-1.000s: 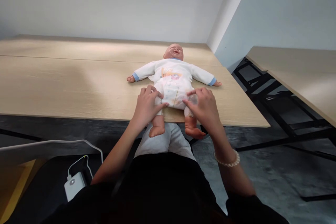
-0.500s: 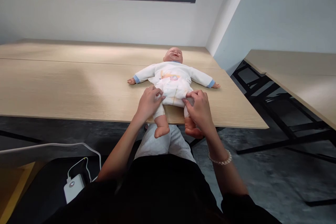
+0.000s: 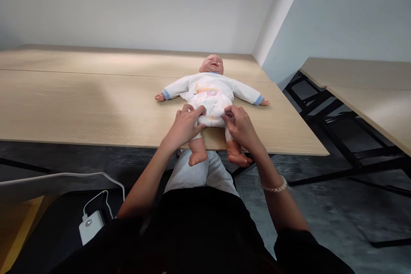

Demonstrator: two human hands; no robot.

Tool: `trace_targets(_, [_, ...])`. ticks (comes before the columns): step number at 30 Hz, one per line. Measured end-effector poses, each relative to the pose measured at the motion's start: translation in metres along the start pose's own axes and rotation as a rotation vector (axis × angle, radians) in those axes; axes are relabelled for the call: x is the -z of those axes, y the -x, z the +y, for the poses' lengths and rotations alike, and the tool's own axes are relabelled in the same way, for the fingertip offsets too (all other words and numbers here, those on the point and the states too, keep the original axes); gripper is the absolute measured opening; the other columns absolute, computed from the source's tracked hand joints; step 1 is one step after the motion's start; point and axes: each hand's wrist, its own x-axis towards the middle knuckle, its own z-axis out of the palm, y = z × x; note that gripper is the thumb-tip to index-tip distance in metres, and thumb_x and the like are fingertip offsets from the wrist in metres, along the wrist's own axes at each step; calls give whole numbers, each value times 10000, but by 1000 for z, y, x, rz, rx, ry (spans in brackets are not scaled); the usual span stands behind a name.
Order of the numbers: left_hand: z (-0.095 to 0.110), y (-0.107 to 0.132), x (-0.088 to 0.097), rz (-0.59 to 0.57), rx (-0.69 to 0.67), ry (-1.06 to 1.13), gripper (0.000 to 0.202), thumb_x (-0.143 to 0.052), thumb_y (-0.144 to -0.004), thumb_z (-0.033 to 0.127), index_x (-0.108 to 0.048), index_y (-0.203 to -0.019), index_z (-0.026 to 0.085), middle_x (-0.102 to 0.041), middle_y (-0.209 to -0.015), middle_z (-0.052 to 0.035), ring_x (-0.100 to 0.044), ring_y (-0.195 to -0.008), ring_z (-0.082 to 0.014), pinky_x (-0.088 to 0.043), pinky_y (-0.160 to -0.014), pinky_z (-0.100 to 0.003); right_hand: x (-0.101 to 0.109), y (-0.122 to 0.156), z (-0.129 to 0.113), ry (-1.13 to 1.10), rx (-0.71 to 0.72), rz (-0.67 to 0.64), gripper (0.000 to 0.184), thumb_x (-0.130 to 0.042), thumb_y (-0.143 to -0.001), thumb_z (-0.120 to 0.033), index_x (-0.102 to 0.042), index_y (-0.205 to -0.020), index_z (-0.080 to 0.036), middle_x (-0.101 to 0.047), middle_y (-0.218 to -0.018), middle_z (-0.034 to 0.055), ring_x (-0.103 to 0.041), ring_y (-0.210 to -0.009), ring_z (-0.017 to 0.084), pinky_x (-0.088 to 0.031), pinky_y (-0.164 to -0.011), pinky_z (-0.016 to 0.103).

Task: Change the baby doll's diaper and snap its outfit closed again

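Note:
A baby doll (image 3: pixel 212 90) in a white top with blue cuffs lies on its back on the wooden table (image 3: pixel 96 107), arms spread, bare legs hanging over the near edge. A white diaper (image 3: pixel 212 113) covers its hips. My left hand (image 3: pixel 184 126) pinches the diaper's left side with curled fingers. My right hand (image 3: pixel 240 126), a bead bracelet on its wrist, pinches the diaper's right side.
A second wooden table (image 3: pixel 362 90) on a black frame stands to the right across a gap of grey floor. A white power bank (image 3: pixel 90 229) with a cable lies on a dark seat at the lower left. A wall and a window frame are behind the table.
Both hands have slid up from the doll's thighs to the diaper's waist and closed from flat fingers into pinches.

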Motion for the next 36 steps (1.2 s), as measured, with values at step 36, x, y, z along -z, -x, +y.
trace_targets(36, [-4, -30, -7, 97, 103, -48, 496, -553, -869, 112, -469, -1353, 183, -729, -958, -48, -683, -878, -245, -457, -732, -308, -1, -12, -8, 162, -200, 45, 180, -569, -726, -246, -465, -870, -215, -623, -777, 34, -553, -680, 215, -343, -637, 302])
